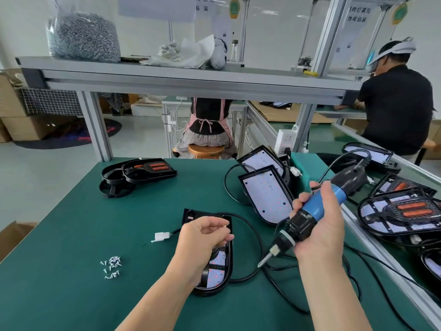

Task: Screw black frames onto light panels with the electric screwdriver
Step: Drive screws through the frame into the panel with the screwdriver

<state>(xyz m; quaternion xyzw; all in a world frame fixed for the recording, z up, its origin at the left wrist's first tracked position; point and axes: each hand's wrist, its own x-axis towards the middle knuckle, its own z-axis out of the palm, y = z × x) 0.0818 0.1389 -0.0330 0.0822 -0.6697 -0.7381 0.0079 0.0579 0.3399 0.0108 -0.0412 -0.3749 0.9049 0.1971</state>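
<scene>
Head view shows your left hand (205,237) pinching what looks like a small screw (224,226) above the framed light panel (216,273) on the green mat (71,235), while your right hand (319,232) grips the electric screwdriver (310,211) tilted just beside it, probably so the bit (263,260) reaches quickly.
</scene>
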